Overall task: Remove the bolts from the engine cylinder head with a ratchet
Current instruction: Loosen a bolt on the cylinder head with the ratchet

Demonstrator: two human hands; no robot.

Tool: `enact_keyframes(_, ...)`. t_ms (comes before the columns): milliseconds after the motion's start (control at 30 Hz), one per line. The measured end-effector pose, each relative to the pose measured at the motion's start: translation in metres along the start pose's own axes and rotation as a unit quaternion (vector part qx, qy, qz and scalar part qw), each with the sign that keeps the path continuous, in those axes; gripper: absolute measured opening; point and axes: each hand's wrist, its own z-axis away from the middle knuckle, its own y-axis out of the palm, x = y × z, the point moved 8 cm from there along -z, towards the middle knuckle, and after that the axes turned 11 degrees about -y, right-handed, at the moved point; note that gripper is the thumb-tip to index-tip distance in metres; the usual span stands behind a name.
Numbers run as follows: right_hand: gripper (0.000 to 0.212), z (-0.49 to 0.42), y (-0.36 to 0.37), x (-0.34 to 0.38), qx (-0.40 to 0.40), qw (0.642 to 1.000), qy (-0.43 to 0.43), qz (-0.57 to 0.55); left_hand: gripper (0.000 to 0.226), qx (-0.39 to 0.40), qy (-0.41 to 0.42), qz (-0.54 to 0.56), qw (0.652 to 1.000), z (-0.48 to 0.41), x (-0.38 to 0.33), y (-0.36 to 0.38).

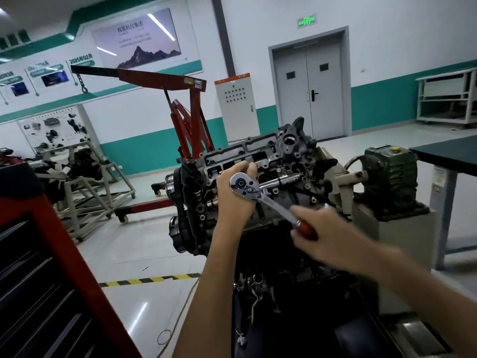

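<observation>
Sitting tilted on its stand, the engine point(258, 182) is presenting the cylinder head point(260, 156) toward the person, its top face dotted with bolt holes and recesses. Running across that face, the ratchet point(260, 193) is lying with its round chrome head near the left end of the cylinder head and its red grip reaching back toward the near right. An extension bar point(281, 180) is showing just beyond the ratchet head, angled into the casting; the bolt itself is hidden. The left hand point(236, 195) is cupping behind the ratchet head, fingers curled to steady it. The right hand point(313, 229), blurred, is wrapping closed around the red grip. This looks like the loosening stroke on one bolt; the next move likely calls for swinging the handle while keeping the drive seated squarely.
</observation>
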Motion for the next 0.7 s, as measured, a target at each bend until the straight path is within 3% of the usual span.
enact_keyframes(100,0.028,0.014,0.050,0.027,-0.109,0.978,0.034,-0.176,0.040,-0.027,-0.009,0.020,0.999,0.002,-0.003,0.001)
enact_keyframes(167,0.024,0.010,0.073,0.036,-0.133,0.962,0.049,-0.231,0.039,-0.029,0.003,0.003,1.000,0.003,-0.007,0.001)
enact_keyframes(267,0.021,0.005,0.055,0.026,-0.096,0.984,0.035,-0.148,0.040,0.008,-0.005,0.001,1.000,0.001,-0.003,-0.003)
enact_keyframes(367,0.011,-0.007,0.010,0.003,0.029,0.999,-0.004,-0.035,0.046,0.081,-0.006,-0.028,0.996,-0.001,-0.004,-0.007)
enact_keyframes(433,0.010,-0.023,-0.028,-0.006,0.091,0.992,-0.046,0.071,0.048,0.121,-0.012,-0.065,0.990,-0.004,-0.005,-0.004)
enact_keyframes(500,0.009,-0.042,-0.060,-0.008,0.083,0.974,-0.079,0.195,0.045,0.130,-0.002,-0.094,0.987,-0.005,-0.008,-0.001)
enact_keyframes(600,0.016,-0.038,-0.058,-0.011,0.059,0.971,-0.048,0.226,0.035,0.056,-0.018,-0.027,0.998,-0.003,-0.002,-0.003)
enact_keyframes(700,0.025,-0.009,-0.002,-0.001,0.001,0.998,0.024,0.060,0.029,-0.060,-0.039,0.053,0.996,0.003,0.005,-0.013)
